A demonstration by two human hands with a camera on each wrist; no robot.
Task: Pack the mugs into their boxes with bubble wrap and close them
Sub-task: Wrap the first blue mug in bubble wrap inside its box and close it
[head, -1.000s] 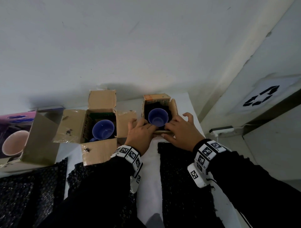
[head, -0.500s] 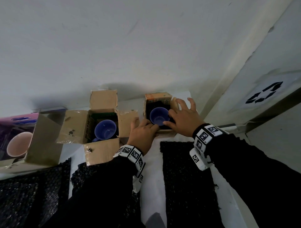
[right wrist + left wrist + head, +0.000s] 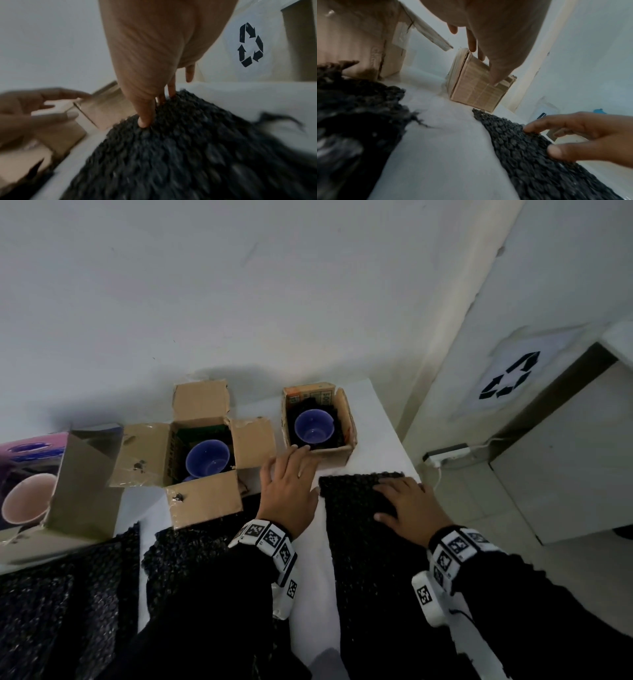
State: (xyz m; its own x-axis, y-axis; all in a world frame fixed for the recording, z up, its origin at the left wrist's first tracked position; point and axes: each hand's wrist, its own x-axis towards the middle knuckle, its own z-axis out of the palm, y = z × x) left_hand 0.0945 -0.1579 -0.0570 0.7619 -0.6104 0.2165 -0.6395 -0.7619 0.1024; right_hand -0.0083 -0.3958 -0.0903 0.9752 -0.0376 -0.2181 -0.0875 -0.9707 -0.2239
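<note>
My left hand (image 3: 291, 491) reaches flat to the small box (image 3: 337, 455), straight fingertips touching its near top edge, gripping nothing. A blue mug (image 3: 314, 426) sits upright inside that box, dark wrap around it, flaps still open. My right hand (image 3: 409, 505) lies spread on the black bubble wrap sheet (image 3: 359, 542), fingers pressing it against the white surface (image 3: 308, 587), holding nothing. Left of them, a second open box (image 3: 202, 501) holds another blue mug (image 3: 207, 458).

Recycling sign (image 3: 508, 377), perhaps power strip (image 3: 447, 456)
</note>
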